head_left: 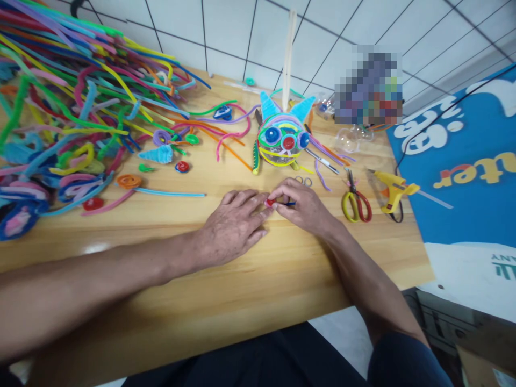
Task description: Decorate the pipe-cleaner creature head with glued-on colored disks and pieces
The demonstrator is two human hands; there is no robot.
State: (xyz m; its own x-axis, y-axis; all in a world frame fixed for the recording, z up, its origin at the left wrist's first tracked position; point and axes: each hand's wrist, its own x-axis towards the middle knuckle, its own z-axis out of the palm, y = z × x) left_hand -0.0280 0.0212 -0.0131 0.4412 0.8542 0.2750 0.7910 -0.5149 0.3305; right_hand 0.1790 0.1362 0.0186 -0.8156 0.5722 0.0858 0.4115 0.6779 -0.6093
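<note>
My right hand (296, 203) is closed in a pinch on a small red pipe-cleaner coil (270, 202), low over the wooden table. A short dark blue pipe-cleaner end (290, 203) sticks out beneath its fingers. From the other side, my left hand (237, 226) lies palm down on the table. Its fingers are stretched out, two fingertips against the coil and the thumb apart. Just beyond both hands stands a round pipe-cleaner figure (282, 141) with blue pointed ears, coiled eyes and a red nose. Its clear body shows below.
A large heap of coloured pipe cleaners (80, 107) covers the left side. A blue pipe-cleaner cone (157, 154) and a red-and-blue coil (182, 166) lie nearer. On the right are scissors (356, 203) and a yellow glue gun (393, 189). A tiled wall (226, 32) stands behind.
</note>
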